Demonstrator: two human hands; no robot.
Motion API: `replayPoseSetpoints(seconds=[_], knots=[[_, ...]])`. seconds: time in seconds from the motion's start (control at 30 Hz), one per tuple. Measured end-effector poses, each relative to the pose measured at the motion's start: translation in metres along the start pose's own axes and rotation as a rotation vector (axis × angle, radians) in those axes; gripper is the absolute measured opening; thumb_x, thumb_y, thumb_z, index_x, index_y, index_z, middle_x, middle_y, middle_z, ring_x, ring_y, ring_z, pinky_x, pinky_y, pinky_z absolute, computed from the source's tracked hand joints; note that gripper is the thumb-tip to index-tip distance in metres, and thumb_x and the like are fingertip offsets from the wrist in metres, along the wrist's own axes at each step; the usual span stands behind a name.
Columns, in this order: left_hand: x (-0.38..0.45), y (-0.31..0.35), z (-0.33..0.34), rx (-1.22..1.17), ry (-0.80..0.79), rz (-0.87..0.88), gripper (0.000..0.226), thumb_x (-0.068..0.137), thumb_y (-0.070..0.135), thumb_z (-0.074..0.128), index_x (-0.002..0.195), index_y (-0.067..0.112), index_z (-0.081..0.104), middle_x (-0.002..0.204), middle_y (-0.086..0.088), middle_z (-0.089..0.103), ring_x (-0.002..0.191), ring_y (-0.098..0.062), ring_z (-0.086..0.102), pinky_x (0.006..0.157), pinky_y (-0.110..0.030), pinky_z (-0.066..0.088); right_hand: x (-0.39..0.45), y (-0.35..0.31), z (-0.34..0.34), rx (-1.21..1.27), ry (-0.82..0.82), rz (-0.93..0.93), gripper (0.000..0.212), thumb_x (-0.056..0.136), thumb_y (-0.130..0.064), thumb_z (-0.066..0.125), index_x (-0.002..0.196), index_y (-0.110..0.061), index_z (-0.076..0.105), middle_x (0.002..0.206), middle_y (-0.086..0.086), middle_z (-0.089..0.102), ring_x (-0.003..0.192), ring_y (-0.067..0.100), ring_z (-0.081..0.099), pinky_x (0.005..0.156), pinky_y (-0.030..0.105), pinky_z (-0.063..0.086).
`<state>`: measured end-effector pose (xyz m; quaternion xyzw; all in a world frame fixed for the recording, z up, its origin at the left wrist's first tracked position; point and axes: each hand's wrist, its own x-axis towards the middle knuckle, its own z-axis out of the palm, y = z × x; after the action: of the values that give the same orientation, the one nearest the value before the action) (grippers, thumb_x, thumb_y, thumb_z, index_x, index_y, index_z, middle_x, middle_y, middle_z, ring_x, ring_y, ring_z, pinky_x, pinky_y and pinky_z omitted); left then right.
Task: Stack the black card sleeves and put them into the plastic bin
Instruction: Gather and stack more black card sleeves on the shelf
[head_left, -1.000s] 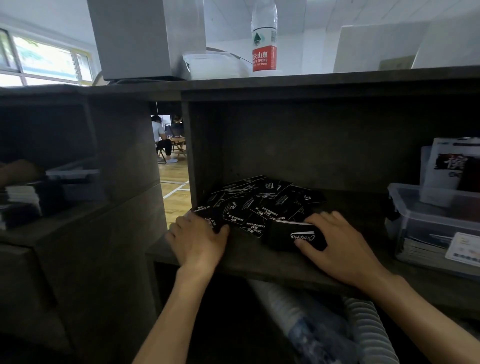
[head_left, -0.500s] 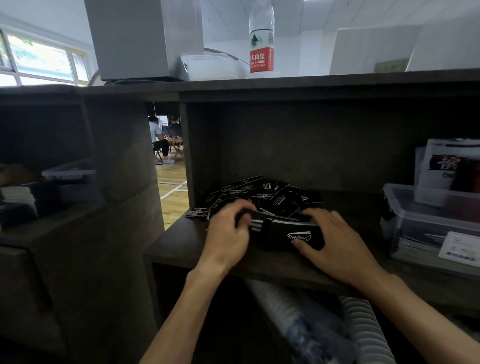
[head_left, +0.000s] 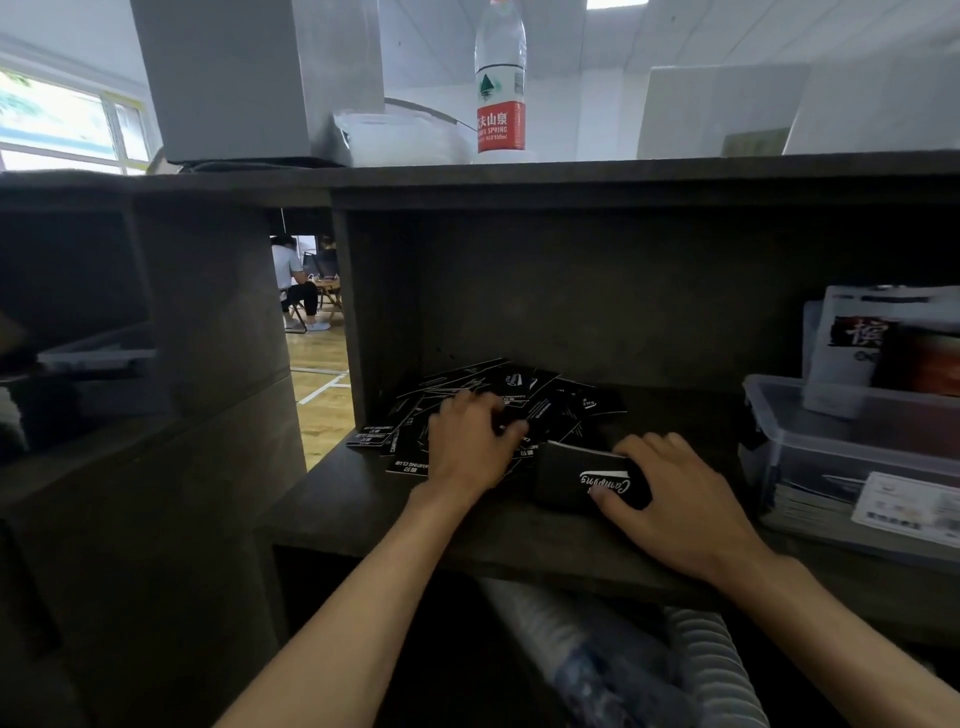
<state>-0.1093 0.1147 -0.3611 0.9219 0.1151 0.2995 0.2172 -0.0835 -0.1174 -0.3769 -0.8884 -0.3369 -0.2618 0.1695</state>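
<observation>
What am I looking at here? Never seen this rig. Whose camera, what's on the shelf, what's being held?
There is no robot: a person works bare-handed, and the single picture comes from a wide-angle camera on their head, looking forward and down.

Both forearms reach into a dark wooden shelf. A loose pile of black card sleeves lies scattered in its back left corner. The left hand rests on that pile, blurred, so I cannot tell whether it grips any. The right hand clasps a squared-up stack of sleeves with white script on the top one, resting on the shelf.

At the right stands a clear plastic bin already holding printed packets. On top of the unit stand a water bottle and a grey box.

No sleeves from the pile are visibly in the bin yet.
</observation>
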Motion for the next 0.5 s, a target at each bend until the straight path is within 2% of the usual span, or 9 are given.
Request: replayPoseSetpoints(seconds=[0.07,0.17,0.23,0.37,0.43,0.5], knots=[[0.0,-0.001,0.01,0.159,-0.019,0.151,0.041,0.087,0.049,0.064,0.122,0.026,0.064,0.129,0.005,0.058,0.119,-0.019,0.045,0.098,-0.035,0.032,0.0,0.001,0.003,0.007,0.013,0.001,0.045,0.077,-0.07,0.04,0.103,-0.035,0.051,0.092,-0.018,0.046,0.092,0.003,0.039,0.066,0.027,0.043],[-0.004,-0.002,0.013,0.173,0.055,0.261,0.025,0.086,0.041,0.067,0.105,0.025,0.068,0.104,0.003,0.066,0.109,-0.018,0.047,0.089,-0.032,0.03,0.001,0.001,0.004,0.011,0.018,-0.005,0.043,0.077,-0.069,0.042,0.103,-0.036,0.051,0.091,-0.018,0.047,0.09,0.001,0.038,0.064,0.024,0.036],[-0.008,-0.003,0.01,0.173,0.07,0.284,0.023,0.087,0.035,0.066,0.106,0.023,0.065,0.097,0.002,0.067,0.105,-0.019,0.051,0.091,-0.033,0.033,0.001,0.001,0.004,0.013,0.018,0.0,0.041,0.076,-0.07,0.042,0.101,-0.038,0.049,0.091,-0.019,0.046,0.089,0.001,0.037,0.064,0.023,0.036],[-0.021,-0.007,0.007,0.289,0.069,0.263,0.035,0.082,0.017,0.059,0.116,0.02,0.052,0.102,0.0,0.067,0.102,-0.023,0.058,0.094,-0.039,0.036,0.001,0.001,0.005,0.019,0.035,0.008,0.037,0.077,-0.069,0.044,0.098,-0.038,0.048,0.089,-0.019,0.046,0.088,0.001,0.037,0.064,0.025,0.039],[-0.02,-0.005,0.007,0.333,0.126,0.252,0.034,0.084,0.021,0.057,0.117,0.02,0.052,0.107,-0.001,0.064,0.102,-0.023,0.056,0.093,-0.038,0.037,0.001,0.0,0.005,0.019,0.031,0.01,0.037,0.077,-0.069,0.044,0.097,-0.038,0.047,0.089,-0.018,0.047,0.089,0.002,0.038,0.065,0.026,0.041],[-0.014,0.0,0.007,0.262,0.092,0.302,0.031,0.09,0.027,0.054,0.121,0.022,0.055,0.114,0.0,0.064,0.107,-0.021,0.053,0.093,-0.036,0.036,0.001,-0.001,0.004,0.017,0.029,0.015,0.036,0.076,-0.069,0.043,0.096,-0.039,0.046,0.09,-0.018,0.048,0.09,0.002,0.039,0.066,0.026,0.041]])
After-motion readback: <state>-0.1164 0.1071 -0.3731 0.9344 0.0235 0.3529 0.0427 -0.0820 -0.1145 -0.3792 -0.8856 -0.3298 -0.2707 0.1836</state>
